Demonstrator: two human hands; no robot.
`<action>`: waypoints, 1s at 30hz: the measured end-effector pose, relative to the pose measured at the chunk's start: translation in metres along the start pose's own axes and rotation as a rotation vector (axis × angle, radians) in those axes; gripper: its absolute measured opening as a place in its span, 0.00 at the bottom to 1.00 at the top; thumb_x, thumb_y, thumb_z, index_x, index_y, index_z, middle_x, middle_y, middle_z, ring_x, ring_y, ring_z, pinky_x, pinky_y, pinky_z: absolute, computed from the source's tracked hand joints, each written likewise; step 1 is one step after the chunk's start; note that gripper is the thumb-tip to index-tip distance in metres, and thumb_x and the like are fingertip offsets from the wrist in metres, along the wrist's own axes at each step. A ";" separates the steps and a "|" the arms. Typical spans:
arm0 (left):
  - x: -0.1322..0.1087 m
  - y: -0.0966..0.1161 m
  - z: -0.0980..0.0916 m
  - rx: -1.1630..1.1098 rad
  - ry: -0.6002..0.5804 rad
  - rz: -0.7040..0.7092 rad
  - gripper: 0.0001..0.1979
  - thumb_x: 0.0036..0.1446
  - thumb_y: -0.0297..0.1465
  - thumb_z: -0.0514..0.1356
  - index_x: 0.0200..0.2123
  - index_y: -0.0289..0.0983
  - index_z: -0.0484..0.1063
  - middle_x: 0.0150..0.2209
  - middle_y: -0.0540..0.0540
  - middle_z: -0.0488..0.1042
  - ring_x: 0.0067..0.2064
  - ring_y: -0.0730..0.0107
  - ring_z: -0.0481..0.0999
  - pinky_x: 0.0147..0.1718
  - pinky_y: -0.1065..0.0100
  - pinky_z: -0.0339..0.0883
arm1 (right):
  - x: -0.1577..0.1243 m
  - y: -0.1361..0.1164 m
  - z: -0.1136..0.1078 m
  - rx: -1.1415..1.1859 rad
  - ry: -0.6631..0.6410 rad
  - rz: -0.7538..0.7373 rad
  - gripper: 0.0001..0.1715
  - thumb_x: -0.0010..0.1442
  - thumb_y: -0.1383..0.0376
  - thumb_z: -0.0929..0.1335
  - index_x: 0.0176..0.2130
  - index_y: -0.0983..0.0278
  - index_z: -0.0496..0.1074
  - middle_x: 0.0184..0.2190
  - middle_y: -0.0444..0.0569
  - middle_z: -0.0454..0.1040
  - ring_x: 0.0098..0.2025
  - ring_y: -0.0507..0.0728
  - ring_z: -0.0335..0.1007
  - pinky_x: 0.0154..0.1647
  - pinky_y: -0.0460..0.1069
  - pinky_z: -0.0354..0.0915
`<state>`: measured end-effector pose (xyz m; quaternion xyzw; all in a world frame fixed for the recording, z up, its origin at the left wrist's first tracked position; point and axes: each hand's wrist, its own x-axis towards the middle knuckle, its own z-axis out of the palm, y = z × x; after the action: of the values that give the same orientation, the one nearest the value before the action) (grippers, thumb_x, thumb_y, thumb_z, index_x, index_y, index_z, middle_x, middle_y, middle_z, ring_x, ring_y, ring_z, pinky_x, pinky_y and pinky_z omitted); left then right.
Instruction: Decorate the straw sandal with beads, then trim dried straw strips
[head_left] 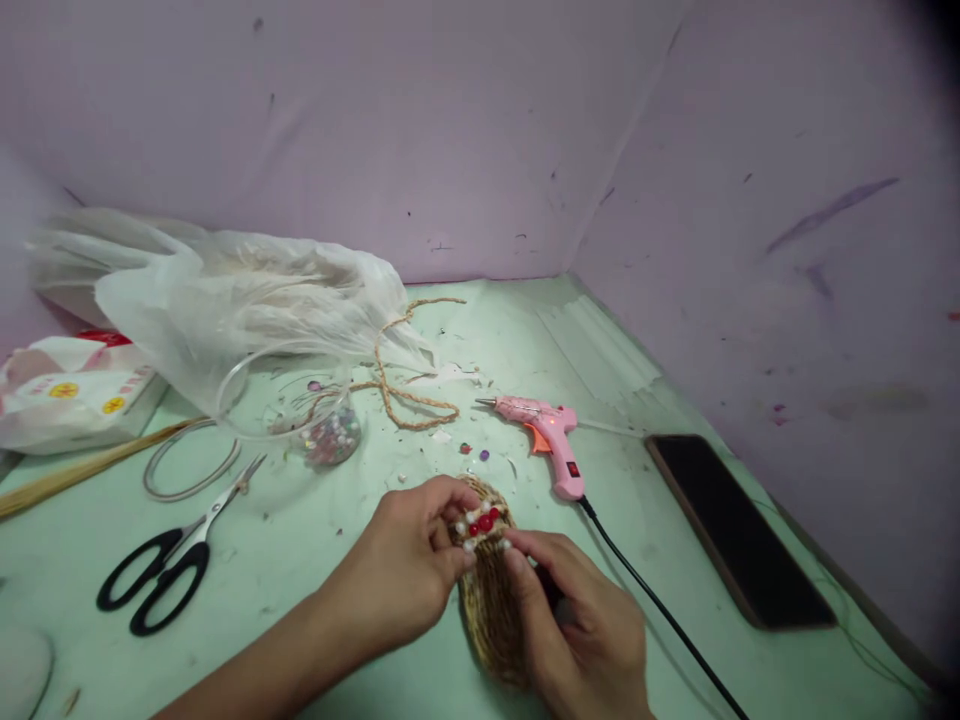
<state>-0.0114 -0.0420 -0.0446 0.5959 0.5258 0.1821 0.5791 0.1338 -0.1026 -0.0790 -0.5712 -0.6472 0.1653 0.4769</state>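
Between my hands is a small slipper-shaped piece of coiled straw cord (489,610), with a band across it near its far end. Red beads (486,523) run along the middle of the band, and white beads (471,517) line its edges. My left hand (412,555) is closed on the band's left side, thumb and fingers near the white beads. At the right side my right hand (574,615) pinches by a white bead (505,544), its thumb and forefinger close together. The fingers cover both ends of the band.
A pink glue gun (551,435) lies beyond my right hand, its black cord (652,590) trailing forward. Rightward is a phone (739,530). Scissors (169,565), a clear bead cup (334,440), braided cord (386,385), a wire coil (154,480) and a plastic bag (300,290) are leftward.
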 end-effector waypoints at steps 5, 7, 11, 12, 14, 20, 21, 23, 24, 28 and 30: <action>-0.002 -0.005 0.006 -0.083 -0.009 0.003 0.13 0.43 0.21 0.56 0.34 0.38 0.67 0.24 0.56 0.64 0.24 0.77 0.60 0.23 0.73 0.55 | -0.002 0.001 0.000 -0.041 0.007 -0.107 0.12 0.52 0.74 0.66 0.38 0.64 0.73 0.28 0.49 0.77 0.28 0.53 0.74 0.27 0.44 0.71; -0.003 -0.005 0.006 -0.073 -0.009 0.006 0.13 0.43 0.21 0.55 0.34 0.38 0.67 0.24 0.56 0.64 0.24 0.77 0.60 0.23 0.73 0.55 | -0.001 0.000 -0.001 -0.048 0.027 -0.108 0.11 0.51 0.74 0.67 0.36 0.64 0.73 0.27 0.49 0.78 0.26 0.52 0.74 0.26 0.43 0.70; -0.004 -0.005 0.006 -0.018 -0.005 0.010 0.12 0.44 0.22 0.55 0.34 0.39 0.68 0.24 0.56 0.65 0.24 0.77 0.60 0.23 0.73 0.56 | 0.001 -0.001 -0.001 -0.046 0.029 -0.119 0.11 0.51 0.75 0.68 0.35 0.64 0.74 0.27 0.48 0.79 0.26 0.53 0.75 0.27 0.44 0.71; -0.005 -0.005 0.006 -0.007 -0.002 0.011 0.12 0.44 0.22 0.55 0.35 0.39 0.68 0.25 0.55 0.66 0.24 0.77 0.61 0.23 0.73 0.56 | 0.001 -0.001 -0.001 -0.043 0.028 -0.122 0.11 0.51 0.75 0.68 0.35 0.65 0.74 0.28 0.48 0.79 0.27 0.53 0.76 0.28 0.44 0.72; -0.005 -0.004 0.006 0.005 0.003 0.016 0.12 0.44 0.23 0.55 0.35 0.39 0.67 0.25 0.55 0.66 0.24 0.77 0.61 0.23 0.73 0.57 | 0.001 0.000 0.000 -0.035 0.022 -0.121 0.11 0.51 0.75 0.67 0.36 0.65 0.75 0.29 0.49 0.79 0.28 0.54 0.76 0.29 0.44 0.72; -0.004 -0.004 0.005 0.019 -0.011 0.024 0.12 0.44 0.23 0.55 0.35 0.39 0.67 0.25 0.56 0.65 0.24 0.77 0.61 0.23 0.73 0.56 | -0.003 0.000 0.004 0.025 0.054 -0.021 0.10 0.53 0.72 0.66 0.35 0.62 0.75 0.29 0.49 0.79 0.28 0.55 0.76 0.30 0.47 0.72; -0.004 -0.004 0.005 0.022 -0.014 0.030 0.12 0.44 0.23 0.55 0.35 0.39 0.67 0.24 0.56 0.65 0.23 0.77 0.60 0.22 0.73 0.56 | -0.004 0.000 0.005 0.038 0.066 0.008 0.09 0.53 0.72 0.66 0.34 0.62 0.75 0.29 0.48 0.79 0.28 0.55 0.76 0.30 0.47 0.72; -0.004 -0.005 0.005 0.018 -0.015 0.039 0.12 0.45 0.23 0.55 0.35 0.39 0.67 0.24 0.56 0.64 0.23 0.77 0.60 0.22 0.73 0.55 | -0.005 -0.002 0.006 0.055 0.078 0.054 0.08 0.53 0.70 0.67 0.33 0.61 0.75 0.28 0.46 0.79 0.28 0.54 0.76 0.30 0.47 0.72; -0.004 -0.006 0.005 0.015 -0.015 0.042 0.12 0.45 0.23 0.55 0.35 0.39 0.67 0.24 0.56 0.64 0.23 0.77 0.60 0.22 0.73 0.55 | -0.005 -0.002 0.006 0.058 0.079 0.071 0.07 0.53 0.70 0.67 0.32 0.61 0.75 0.27 0.45 0.79 0.27 0.54 0.76 0.30 0.46 0.72; -0.003 -0.008 0.005 0.008 -0.018 0.064 0.12 0.45 0.23 0.55 0.36 0.39 0.67 0.24 0.56 0.64 0.24 0.77 0.61 0.22 0.73 0.56 | -0.004 -0.001 0.005 0.031 0.063 0.054 0.08 0.53 0.71 0.67 0.34 0.62 0.75 0.29 0.46 0.79 0.28 0.54 0.76 0.32 0.46 0.71; -0.003 -0.009 0.005 0.011 -0.016 0.070 0.13 0.45 0.23 0.55 0.36 0.39 0.67 0.24 0.56 0.64 0.24 0.77 0.61 0.22 0.73 0.56 | -0.004 -0.001 0.004 0.008 0.071 -0.011 0.11 0.53 0.72 0.67 0.36 0.62 0.75 0.30 0.48 0.79 0.30 0.54 0.76 0.33 0.46 0.71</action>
<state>-0.0119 -0.0485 -0.0525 0.6186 0.5009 0.1942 0.5733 0.1293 -0.1049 -0.0823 -0.5710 -0.6325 0.1449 0.5029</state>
